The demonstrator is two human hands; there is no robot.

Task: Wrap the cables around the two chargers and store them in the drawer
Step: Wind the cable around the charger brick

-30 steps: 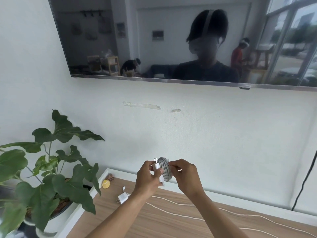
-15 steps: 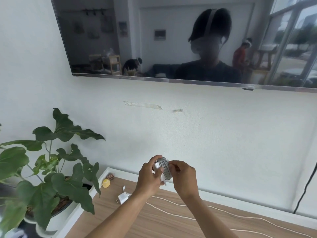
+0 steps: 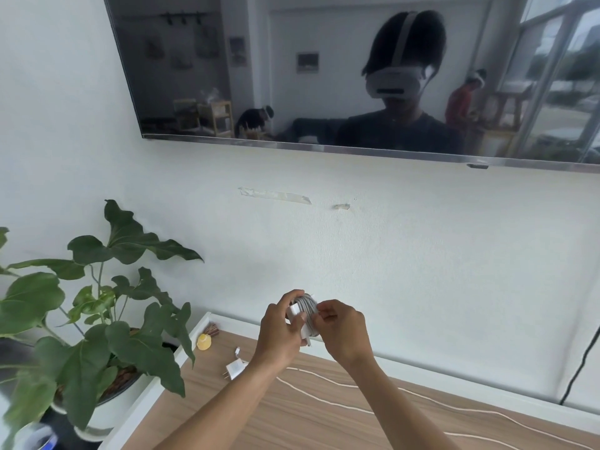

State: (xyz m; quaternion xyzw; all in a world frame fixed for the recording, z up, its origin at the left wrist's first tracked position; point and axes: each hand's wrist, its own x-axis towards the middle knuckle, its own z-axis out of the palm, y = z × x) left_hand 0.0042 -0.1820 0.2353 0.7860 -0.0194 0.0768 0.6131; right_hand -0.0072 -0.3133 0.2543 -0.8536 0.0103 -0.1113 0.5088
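Wood table (image 3: 324, 423) low in view: our left hand (image 3: 279, 334) grips charger (image 3: 294, 310), cable (image 3: 307, 308) coiled round it. Our right hand (image 3: 342, 331) fingers (image 3: 324, 309) pinch cable at charger's 3 o'clock. Second charger (image 3: 236, 368) on table at 7 o'clock.

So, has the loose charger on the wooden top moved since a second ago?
No. The loose charger lies just down-right of the yellow object, exactly as before.

Charger (image 3: 295, 310) between my hands mostly hidden by my left hand (image 3: 281, 336); wrapped cable (image 3: 308, 311) end lost under my right hand (image 3: 341, 332). Second charger (image 3: 236, 368) below my left wrist, part behind forearm. Loose cable (image 3: 487, 412) runs off edge.
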